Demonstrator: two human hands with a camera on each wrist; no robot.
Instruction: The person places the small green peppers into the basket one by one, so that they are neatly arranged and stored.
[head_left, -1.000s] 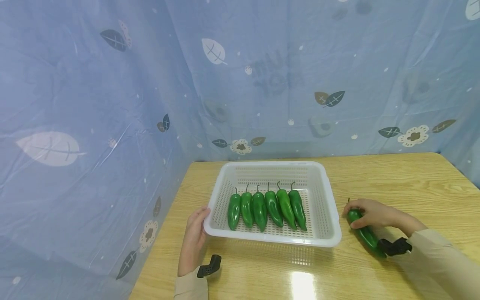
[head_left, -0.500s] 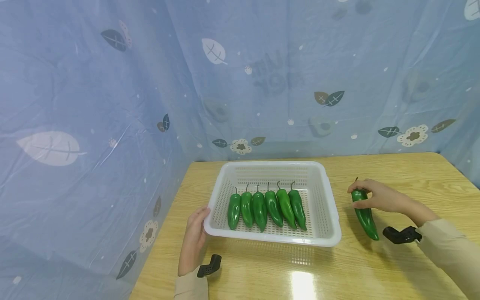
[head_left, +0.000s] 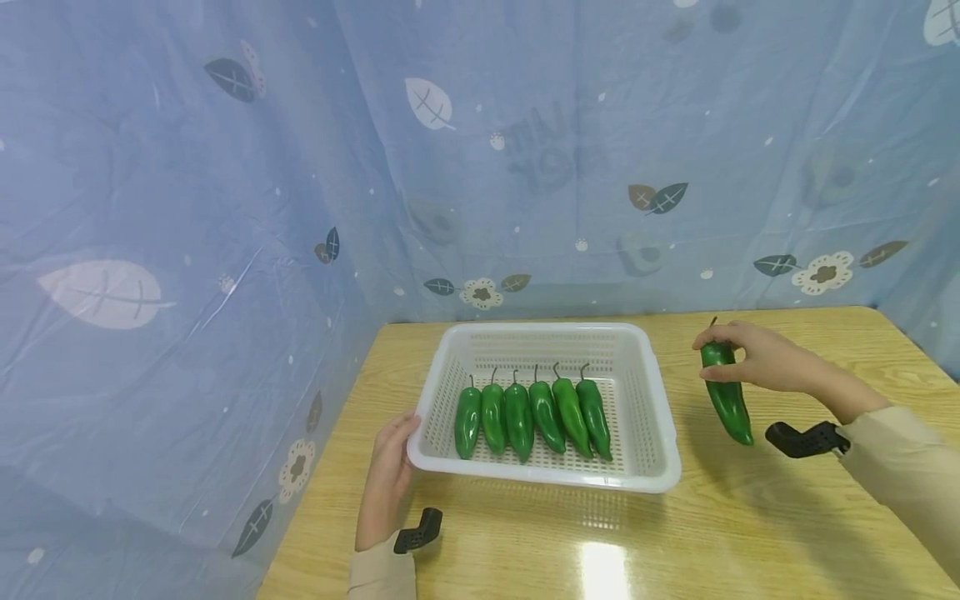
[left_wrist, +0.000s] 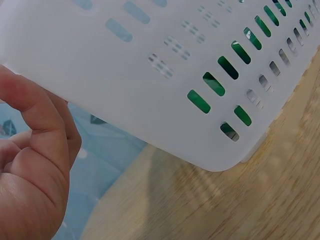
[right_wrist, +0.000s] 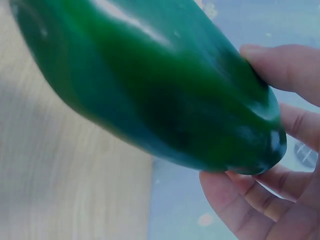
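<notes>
A long green chili pepper (head_left: 727, 404) with a thin stem is held in my right hand (head_left: 776, 367), to the right of the white plastic basket (head_left: 540, 477). Fingers and thumb pinch its stem end, and the tip slants down over the table. The right wrist view shows this pepper (right_wrist: 150, 85) close up, the fingertips around its thick end. At the basket's left side my left hand (head_left: 388, 467) grips the rim. Its curled fingers show at the edge beside the basket wall (left_wrist: 125, 85) in the left wrist view. Several green chili peppers (head_left: 519, 417) lie side by side in the basket, stems pointing away.
The basket stands on a light wooden table (head_left: 517, 542). A blue curtain (head_left: 525, 167) printed with leaves and flowers hangs behind the table and along its left side.
My right hand has lifted the chili pepper off the table and carried it away from me, toward the table's far edge. The left hand and the basket have stayed put.
</notes>
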